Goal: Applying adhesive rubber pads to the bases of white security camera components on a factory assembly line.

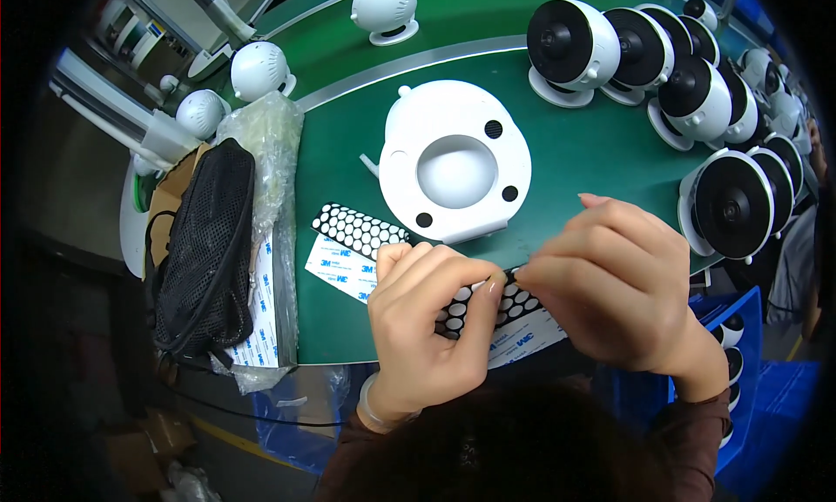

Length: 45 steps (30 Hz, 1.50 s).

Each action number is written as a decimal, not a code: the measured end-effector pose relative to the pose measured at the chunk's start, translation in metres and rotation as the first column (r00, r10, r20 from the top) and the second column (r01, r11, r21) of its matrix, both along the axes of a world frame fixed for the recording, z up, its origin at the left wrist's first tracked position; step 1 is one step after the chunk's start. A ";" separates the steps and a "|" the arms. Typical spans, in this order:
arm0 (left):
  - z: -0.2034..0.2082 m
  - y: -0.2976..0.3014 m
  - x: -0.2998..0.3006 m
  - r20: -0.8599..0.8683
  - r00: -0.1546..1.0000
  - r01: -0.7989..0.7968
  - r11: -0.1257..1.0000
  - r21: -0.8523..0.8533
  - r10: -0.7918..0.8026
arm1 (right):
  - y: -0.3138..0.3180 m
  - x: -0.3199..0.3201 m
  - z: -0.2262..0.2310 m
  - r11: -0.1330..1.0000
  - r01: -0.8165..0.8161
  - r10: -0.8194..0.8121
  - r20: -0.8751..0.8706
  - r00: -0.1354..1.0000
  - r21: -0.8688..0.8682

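Note:
My left hand (431, 319) is closed on a black sheet of round adhesive pads (520, 305), thumb and forefinger pinching it near the table's front edge. At that sheet's upper edge, the fingertips of my right hand (614, 280) are pinched together; whether a single pad is between them is hidden. A printed white backing paper (527, 338) shows below the sheet. Just beyond my hands a white round camera housing (414, 119) lies with its base ring up, bearing three black round pads and one bare circle. A second dotted pad sheet (355, 229) lies left of my left hand.
Several white cameras with black fronts (570, 45) stand at the right and far right. Other white cameras (383, 6) stand at the back and left. A black mesh bag (209, 249) and plastic wrap (279, 154) line the left edge. A blue bin (744, 328) sits lower right.

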State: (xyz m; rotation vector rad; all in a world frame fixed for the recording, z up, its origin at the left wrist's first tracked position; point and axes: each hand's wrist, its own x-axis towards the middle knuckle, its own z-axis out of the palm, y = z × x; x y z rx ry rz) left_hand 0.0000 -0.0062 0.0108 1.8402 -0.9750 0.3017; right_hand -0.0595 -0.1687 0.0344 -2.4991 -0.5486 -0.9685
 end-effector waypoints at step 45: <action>-0.016 0.011 0.018 -0.285 0.951 -0.177 0.968 -0.176 0.122 | 0.032 0.081 0.025 0.960 0.064 -0.001 -0.227 0.974 0.272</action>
